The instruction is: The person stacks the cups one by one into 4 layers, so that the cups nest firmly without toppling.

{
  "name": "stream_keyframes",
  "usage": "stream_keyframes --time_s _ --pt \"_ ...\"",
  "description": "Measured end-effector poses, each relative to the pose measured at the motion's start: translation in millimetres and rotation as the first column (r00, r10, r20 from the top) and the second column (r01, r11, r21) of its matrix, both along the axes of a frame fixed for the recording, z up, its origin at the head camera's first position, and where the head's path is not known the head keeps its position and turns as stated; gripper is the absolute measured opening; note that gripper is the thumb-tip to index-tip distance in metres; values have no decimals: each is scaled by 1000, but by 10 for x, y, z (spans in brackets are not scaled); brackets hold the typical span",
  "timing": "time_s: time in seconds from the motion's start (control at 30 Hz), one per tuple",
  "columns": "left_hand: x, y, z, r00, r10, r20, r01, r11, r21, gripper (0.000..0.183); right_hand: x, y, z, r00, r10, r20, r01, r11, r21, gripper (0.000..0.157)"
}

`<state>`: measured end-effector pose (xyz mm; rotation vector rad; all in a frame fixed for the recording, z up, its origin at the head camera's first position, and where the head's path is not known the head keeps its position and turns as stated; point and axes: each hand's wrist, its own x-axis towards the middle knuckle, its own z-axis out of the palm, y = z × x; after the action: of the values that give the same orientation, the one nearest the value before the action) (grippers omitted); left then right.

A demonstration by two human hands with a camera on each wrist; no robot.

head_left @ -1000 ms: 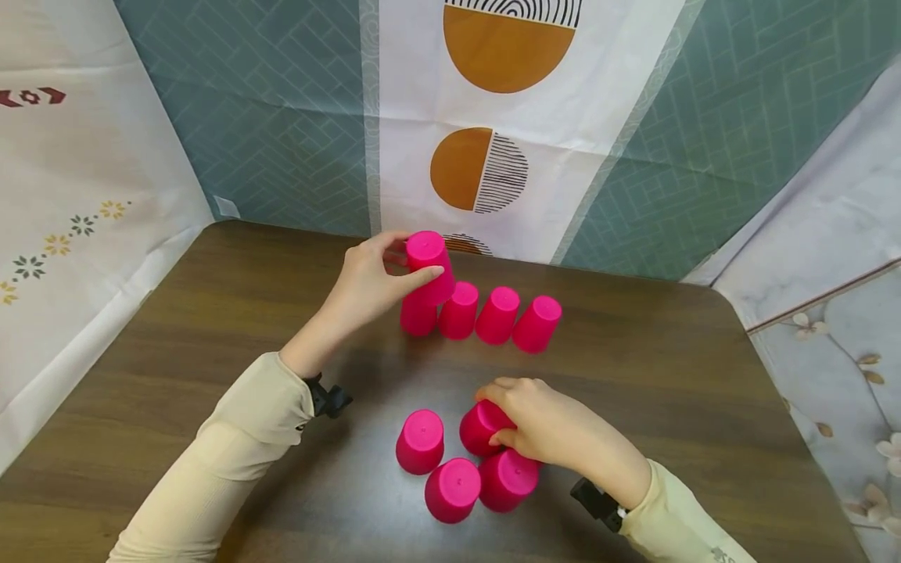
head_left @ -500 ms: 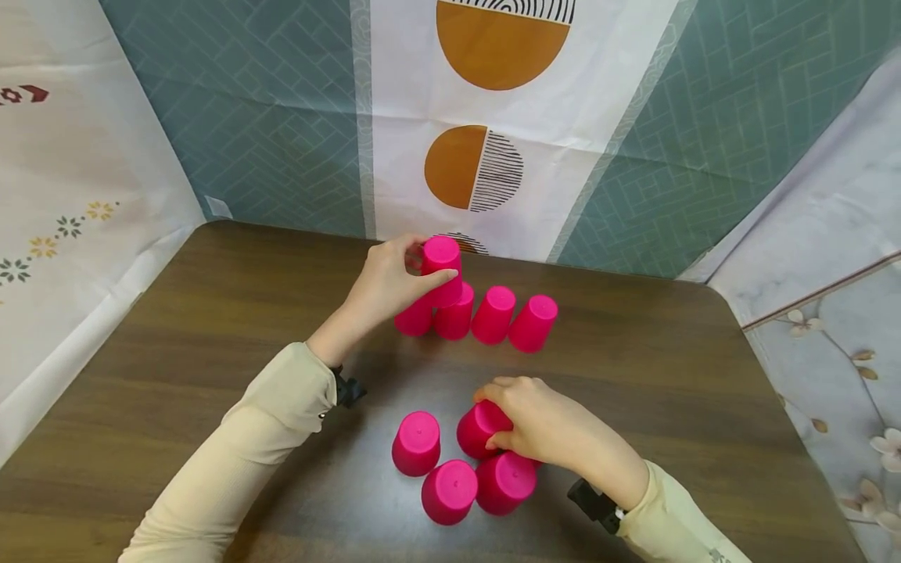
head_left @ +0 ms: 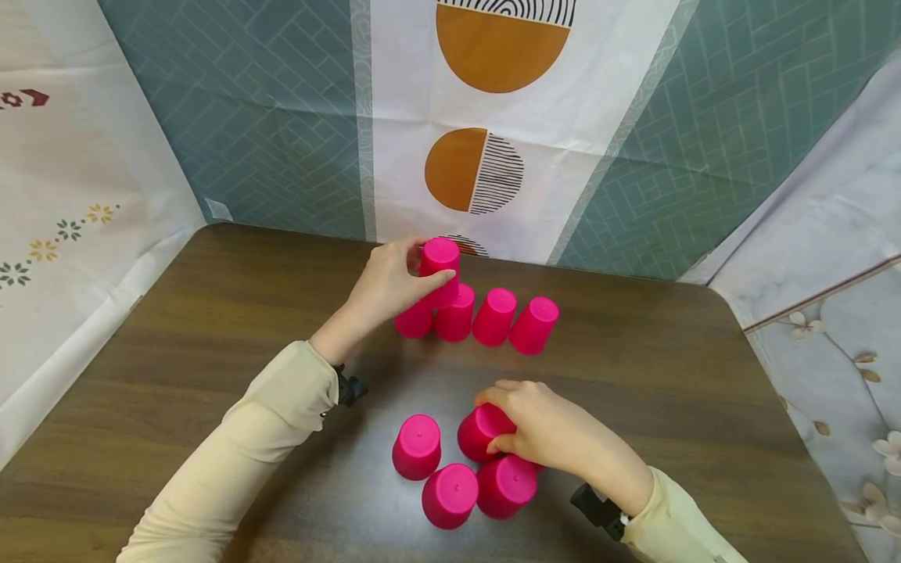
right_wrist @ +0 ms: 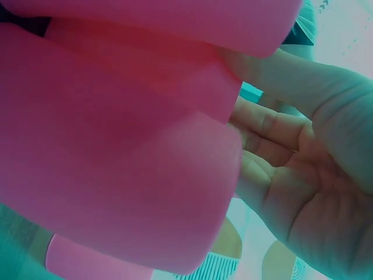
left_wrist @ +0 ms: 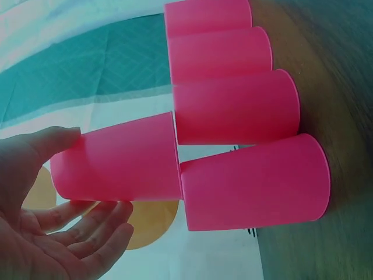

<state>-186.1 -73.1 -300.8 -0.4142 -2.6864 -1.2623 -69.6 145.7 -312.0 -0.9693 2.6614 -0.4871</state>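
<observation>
head: over a wood-grained table [head_left: 211,336], the left hand [head_left: 387,283] pinches a smooth, tapered pink cup [head_left: 441,254] above a row of four upturned cups [head_left: 495,317]; the right hand [head_left: 538,422] pinches another cup [head_left: 481,434] beside the nearer cups [head_left: 450,496].

left wrist: the held cup's round rim meets row-cup bases, thumb and fingertips on its matte wall.

right wrist: curved cup walls partly hide the gripped one.

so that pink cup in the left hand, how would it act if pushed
The pink cup in the left hand is probably stiff: no dent shows where it's gripped. A push might tip it, as its rim spans the narrow ends of two cups below. On its side it would likely roll in a curve, being round and tapered.
</observation>
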Motion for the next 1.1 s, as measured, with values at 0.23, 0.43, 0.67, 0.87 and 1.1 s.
stream_keyframes --time_s 0.23,0.43,0.67,0.87,1.1 --pt "-11 32 -3 1000 -4 6 4 1000 -8 51 -4 30 -12 1000 4 11 -3 999 -38 47" --pt "-26 16 -37 1000 2 2 -2 1000 -7 52 -3 46 -40 1000 18 9 -18 998 -64 46" --pt "-36 5 -66 1000 -7 26 7 1000 -1 56 -4 63 -60 1000 11 26 -9 997 -77 46" --pt "-7 -34 -108 1000 -14 28 13 1000 23 61 9 93 -105 999 18 31 -15 997 -82 46" --pt "227 -207 -116 1000 21 22 -22 999 28 66 -9 162 -154 993 88 -72 -92 994 -52 48"
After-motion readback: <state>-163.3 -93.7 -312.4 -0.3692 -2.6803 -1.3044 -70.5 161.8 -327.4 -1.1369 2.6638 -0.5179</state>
